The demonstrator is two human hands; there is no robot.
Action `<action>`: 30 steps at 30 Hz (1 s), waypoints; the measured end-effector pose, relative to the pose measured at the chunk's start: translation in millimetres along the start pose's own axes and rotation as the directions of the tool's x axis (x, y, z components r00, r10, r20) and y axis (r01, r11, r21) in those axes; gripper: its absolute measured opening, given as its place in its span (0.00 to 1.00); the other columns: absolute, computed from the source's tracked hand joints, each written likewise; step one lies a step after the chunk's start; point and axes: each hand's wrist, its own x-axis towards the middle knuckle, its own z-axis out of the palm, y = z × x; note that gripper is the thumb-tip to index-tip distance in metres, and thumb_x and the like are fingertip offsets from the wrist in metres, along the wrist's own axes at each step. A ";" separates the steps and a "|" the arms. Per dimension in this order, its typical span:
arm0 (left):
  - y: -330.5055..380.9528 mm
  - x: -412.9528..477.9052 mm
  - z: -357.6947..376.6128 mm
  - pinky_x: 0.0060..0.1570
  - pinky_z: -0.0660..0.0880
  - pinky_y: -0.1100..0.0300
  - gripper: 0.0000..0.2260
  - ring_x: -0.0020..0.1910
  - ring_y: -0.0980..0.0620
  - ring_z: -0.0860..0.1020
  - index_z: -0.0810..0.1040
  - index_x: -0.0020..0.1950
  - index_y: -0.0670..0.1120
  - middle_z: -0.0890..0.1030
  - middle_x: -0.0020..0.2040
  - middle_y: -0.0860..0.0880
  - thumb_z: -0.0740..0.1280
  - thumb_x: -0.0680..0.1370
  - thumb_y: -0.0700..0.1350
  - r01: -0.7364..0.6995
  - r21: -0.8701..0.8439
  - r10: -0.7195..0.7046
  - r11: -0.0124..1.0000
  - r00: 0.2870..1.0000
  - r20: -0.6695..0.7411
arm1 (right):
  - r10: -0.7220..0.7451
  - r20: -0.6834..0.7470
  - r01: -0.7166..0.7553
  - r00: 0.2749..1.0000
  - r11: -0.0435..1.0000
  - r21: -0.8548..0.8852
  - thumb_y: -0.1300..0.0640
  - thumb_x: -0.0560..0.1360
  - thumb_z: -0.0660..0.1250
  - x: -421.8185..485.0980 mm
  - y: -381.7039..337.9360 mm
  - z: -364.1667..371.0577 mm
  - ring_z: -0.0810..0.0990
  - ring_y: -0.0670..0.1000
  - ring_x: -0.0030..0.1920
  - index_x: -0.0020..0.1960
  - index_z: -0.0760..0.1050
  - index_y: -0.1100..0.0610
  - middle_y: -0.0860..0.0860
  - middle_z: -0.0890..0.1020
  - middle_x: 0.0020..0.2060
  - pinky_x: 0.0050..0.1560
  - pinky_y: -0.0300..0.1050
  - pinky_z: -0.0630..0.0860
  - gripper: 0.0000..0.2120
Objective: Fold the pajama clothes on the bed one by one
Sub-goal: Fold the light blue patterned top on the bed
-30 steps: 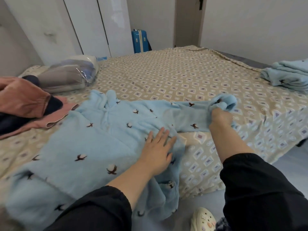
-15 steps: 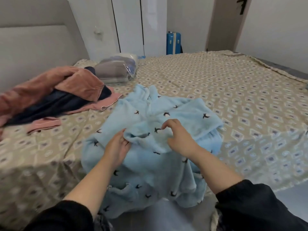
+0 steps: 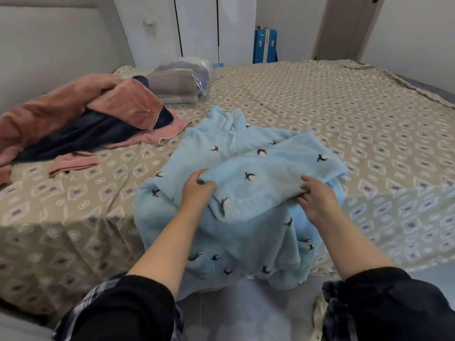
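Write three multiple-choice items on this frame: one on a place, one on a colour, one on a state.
1. Where is the pink-and-navy pile relative to the blue top? A) left of it B) right of it C) on it
2. What colour is the suitcase? A) red B) blue C) black
3. What are the left hand and right hand doing? A) lying open and flat B) gripping the top C) hanging idle
Answers: 1 A, the pile lies to its left; 2 B, its shell is blue; 3 B, both hands' fingers curl round a fold of it.
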 end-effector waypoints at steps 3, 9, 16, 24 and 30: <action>13.5 -9.9 -7.1 0.54 0.76 0.50 0.10 0.50 0.41 0.79 0.78 0.48 0.39 0.81 0.47 0.41 0.63 0.70 0.30 0.134 -0.250 -0.117 0.959 0.990 0.081 | -0.027 0.119 0.019 0.993 0.997 0.073 0.66 0.78 0.59 -9.3 -2.6 5.1 0.77 0.52 0.44 0.58 0.76 0.63 0.54 0.78 0.45 0.47 0.45 0.76 0.11; 35.1 -26.4 -91.2 0.46 0.80 0.56 0.13 0.45 0.46 0.83 0.78 0.58 0.40 0.83 0.50 0.41 0.59 0.78 0.43 0.343 0.031 -0.304 0.939 0.782 0.544 | -0.139 0.153 0.156 0.978 0.982 -0.104 0.74 0.75 0.57 -21.7 -13.8 10.0 0.79 0.44 0.28 0.38 0.73 0.61 0.49 0.78 0.28 0.32 0.37 0.77 0.13; 6.1 -23.7 -81.2 0.41 0.76 0.52 0.12 0.38 0.47 0.80 0.80 0.41 0.44 0.82 0.36 0.48 0.63 0.78 0.48 -0.178 0.778 0.212 0.603 0.975 0.058 | 0.211 -0.072 -0.212 0.975 0.977 0.000 0.67 0.76 0.54 -6.8 -1.9 -9.4 0.77 0.55 0.41 0.52 0.70 0.60 0.56 0.76 0.43 0.49 0.51 0.75 0.09; 11.6 -29.7 -29.4 0.54 0.72 0.54 0.24 0.61 0.47 0.75 0.65 0.74 0.51 0.77 0.63 0.48 0.62 0.80 0.55 -0.295 0.834 0.250 0.466 0.948 0.196 | 0.232 0.068 -0.237 0.970 0.969 0.074 0.63 0.80 0.60 -7.4 -3.7 0.1 0.80 0.54 0.51 0.63 0.71 0.63 0.55 0.79 0.57 0.51 0.48 0.78 0.12; 29.4 -21.4 -22.6 0.55 0.75 0.55 0.29 0.52 0.46 0.78 0.64 0.75 0.52 0.77 0.55 0.44 0.68 0.76 0.39 -0.129 0.401 0.027 0.907 0.968 0.250 | 0.296 0.225 -0.341 0.928 0.920 0.196 0.67 0.80 0.56 -18.2 -5.5 0.1 0.79 0.57 0.57 0.66 0.72 0.63 0.58 0.80 0.59 0.47 0.52 0.81 0.16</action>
